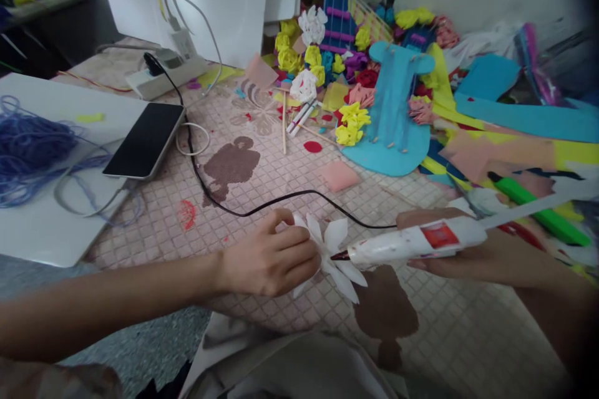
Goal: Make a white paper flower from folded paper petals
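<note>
My left hand (276, 255) is closed on a white petalled flower (334, 237), which looks like paper or foam; the hand hides its left part. My right hand (496, 255) grips a white hot glue gun (402, 244) with a red label. The gun's dark nozzle points left and meets the flower near its middle, though I cannot tell whether it touches. A white glue stick (528, 209) juts from the rear of the gun toward the upper right. From the gun a black cord (262, 206) runs left across the patterned tablecloth.
A phone (145, 140) and blue yarn (32, 143) lie on a white board (60, 230) at left. Behind stands a power strip (163, 75). A blue guitar-shaped cutout (393, 131), yellow paper flowers (352, 123) and a green cutter (543, 209) lie among scraps at the right.
</note>
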Motion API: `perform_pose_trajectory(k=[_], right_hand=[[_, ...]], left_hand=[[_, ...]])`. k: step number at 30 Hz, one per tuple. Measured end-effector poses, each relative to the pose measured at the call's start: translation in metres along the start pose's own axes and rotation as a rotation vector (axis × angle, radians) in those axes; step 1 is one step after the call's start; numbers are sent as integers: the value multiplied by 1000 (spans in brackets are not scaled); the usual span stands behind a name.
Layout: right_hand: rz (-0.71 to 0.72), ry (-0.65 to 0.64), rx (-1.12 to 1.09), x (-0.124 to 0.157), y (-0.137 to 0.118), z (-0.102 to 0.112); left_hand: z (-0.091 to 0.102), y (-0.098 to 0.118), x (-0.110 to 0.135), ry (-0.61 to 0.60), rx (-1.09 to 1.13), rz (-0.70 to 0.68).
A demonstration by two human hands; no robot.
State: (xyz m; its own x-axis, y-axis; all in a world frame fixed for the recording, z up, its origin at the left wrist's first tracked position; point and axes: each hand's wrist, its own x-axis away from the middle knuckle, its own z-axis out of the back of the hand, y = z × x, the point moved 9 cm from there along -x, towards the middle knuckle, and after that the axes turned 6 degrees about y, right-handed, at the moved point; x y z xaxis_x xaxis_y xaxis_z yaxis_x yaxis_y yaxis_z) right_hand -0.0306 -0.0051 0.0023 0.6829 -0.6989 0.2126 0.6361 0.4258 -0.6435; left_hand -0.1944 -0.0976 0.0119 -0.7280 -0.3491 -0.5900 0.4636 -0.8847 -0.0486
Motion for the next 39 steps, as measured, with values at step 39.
perform_pose_trajectory(k=[39], right_hand=[[153,-157,177,8,0,-24]], left_hand=[[-2,2,-2,-40,-7,5]])
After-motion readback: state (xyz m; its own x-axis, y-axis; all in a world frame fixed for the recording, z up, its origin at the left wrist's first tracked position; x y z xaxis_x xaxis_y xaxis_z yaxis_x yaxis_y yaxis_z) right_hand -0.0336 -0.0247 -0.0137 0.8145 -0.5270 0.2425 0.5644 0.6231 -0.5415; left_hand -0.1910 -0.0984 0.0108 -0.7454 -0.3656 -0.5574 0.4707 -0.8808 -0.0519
